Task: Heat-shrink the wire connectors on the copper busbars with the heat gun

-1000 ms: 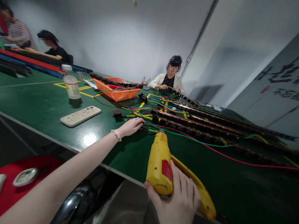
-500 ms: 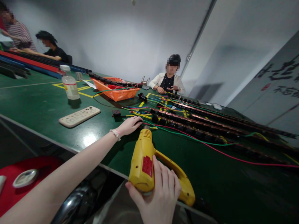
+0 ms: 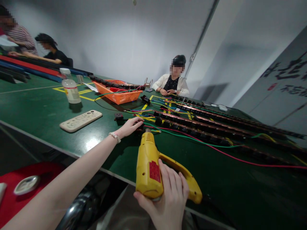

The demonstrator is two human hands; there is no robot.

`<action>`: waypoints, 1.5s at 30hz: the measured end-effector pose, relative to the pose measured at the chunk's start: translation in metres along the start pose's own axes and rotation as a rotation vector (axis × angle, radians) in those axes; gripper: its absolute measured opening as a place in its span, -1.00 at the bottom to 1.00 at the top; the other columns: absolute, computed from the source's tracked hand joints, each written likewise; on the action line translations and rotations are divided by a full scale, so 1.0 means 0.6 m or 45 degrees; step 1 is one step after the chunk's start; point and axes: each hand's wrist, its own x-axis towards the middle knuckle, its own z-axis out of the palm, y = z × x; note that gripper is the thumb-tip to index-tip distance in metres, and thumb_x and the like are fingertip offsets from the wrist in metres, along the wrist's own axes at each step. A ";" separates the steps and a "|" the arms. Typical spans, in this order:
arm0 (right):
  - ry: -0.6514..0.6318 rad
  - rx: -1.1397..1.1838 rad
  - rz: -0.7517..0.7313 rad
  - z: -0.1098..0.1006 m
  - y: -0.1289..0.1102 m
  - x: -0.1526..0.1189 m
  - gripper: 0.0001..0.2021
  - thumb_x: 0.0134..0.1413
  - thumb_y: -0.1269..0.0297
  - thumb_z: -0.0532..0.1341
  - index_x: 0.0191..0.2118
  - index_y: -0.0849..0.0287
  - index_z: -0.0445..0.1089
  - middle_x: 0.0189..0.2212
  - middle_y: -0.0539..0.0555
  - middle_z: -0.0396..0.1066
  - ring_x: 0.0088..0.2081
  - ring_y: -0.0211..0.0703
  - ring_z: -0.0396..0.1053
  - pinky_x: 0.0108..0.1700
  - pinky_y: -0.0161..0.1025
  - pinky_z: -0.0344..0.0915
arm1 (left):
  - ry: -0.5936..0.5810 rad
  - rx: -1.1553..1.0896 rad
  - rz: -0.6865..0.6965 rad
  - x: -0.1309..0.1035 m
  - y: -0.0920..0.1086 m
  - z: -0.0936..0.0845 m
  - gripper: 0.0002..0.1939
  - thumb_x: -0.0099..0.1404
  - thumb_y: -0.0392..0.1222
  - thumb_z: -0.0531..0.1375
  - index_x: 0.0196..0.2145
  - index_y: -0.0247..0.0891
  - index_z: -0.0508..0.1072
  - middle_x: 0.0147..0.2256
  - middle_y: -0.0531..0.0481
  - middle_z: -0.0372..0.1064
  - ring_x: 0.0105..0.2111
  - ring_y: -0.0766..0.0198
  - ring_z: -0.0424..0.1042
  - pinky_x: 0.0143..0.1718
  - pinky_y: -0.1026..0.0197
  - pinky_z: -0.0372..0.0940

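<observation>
A yellow heat gun [image 3: 147, 169] with a red label is gripped from behind by my right hand [image 3: 169, 191], its thumb under the rear and its fingers on the side. The metal nozzle points away toward a small dark part beside my left hand [image 3: 130, 126]. My left hand reaches over the green table, its fingers bent together over that part; what exactly they pinch is too small to make out. Thin wires and a red wire [image 3: 216, 150] run right from there. Long black and copper strips [image 3: 199, 123] lie beyond.
A beige phone-like panel [image 3: 81, 121], a plastic bottle [image 3: 71, 91] and an orange basket [image 3: 120, 96] stand on the green table [image 3: 45, 110]. A person [image 3: 171, 83] sits across; two others are at the far left. A red stool [image 3: 45, 175] is below left.
The heat gun and my right hand have shifted slightly right. My left hand has moved a little left and up. The person across has lowered their raised hand.
</observation>
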 end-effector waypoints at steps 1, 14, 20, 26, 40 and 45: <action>0.004 0.005 -0.005 -0.001 0.004 0.000 -0.12 -0.17 -0.38 0.04 0.11 0.27 0.18 -0.11 0.19 0.36 -0.09 0.05 0.27 0.08 0.05 -0.02 | 0.024 -0.030 -0.023 0.000 0.000 -0.002 -0.59 0.31 0.08 -0.02 -0.16 -0.29 0.39 -0.15 -0.07 0.41 -0.13 0.19 0.37 -0.05 0.16 0.26; 0.077 -0.090 -0.042 -0.012 0.065 -0.004 -0.19 -0.18 -0.34 0.09 0.03 0.27 0.23 -0.13 0.18 0.39 -0.12 0.01 0.30 0.07 0.02 0.02 | -0.051 0.324 0.193 -0.011 0.003 -0.014 -0.63 0.26 0.07 0.08 -0.11 -0.22 0.40 -0.14 -0.08 0.40 -0.12 0.16 0.37 -0.07 0.14 0.26; 0.097 -0.161 -0.053 -0.018 0.092 -0.005 -0.22 -0.16 -0.31 0.11 0.02 0.27 0.25 -0.15 0.18 0.40 -0.15 -0.01 0.32 0.04 0.01 0.07 | -0.093 0.479 0.219 -0.006 -0.004 -0.016 -0.61 0.26 0.08 0.07 -0.07 -0.18 0.40 -0.18 -0.06 0.41 -0.15 0.17 0.38 -0.07 0.15 0.21; 0.126 -0.194 -0.014 -0.023 0.110 -0.007 -0.23 -0.14 -0.33 0.09 0.00 0.26 0.27 -0.17 0.18 0.42 -0.18 0.00 0.34 0.01 0.01 0.10 | -0.033 0.673 0.111 -0.013 -0.036 -0.069 -0.75 0.21 -0.04 0.07 -0.26 -0.16 0.47 -0.25 0.03 0.41 -0.14 0.20 0.35 0.17 -0.03 -0.10; 0.099 -0.213 -0.044 -0.028 0.112 -0.006 -0.22 -0.13 -0.34 0.06 0.00 0.28 0.28 -0.18 0.20 0.42 -0.22 0.04 0.35 -0.03 0.06 0.12 | 0.333 0.597 -0.195 -0.008 -0.124 -0.142 -0.69 0.11 -0.09 0.05 -0.31 -0.25 0.50 -0.22 -0.08 0.42 -0.17 0.11 0.35 -0.05 0.11 0.22; 0.113 -0.261 -0.085 -0.024 0.116 -0.006 -0.17 -0.12 -0.36 0.00 0.04 0.31 0.26 -0.22 0.24 0.43 -0.26 0.08 0.35 -0.08 0.06 0.13 | 0.438 0.669 -0.225 0.019 -0.163 -0.152 -0.71 0.12 -0.15 0.03 -0.33 -0.24 0.50 -0.25 -0.06 0.44 -0.17 0.13 0.35 -0.04 0.13 0.22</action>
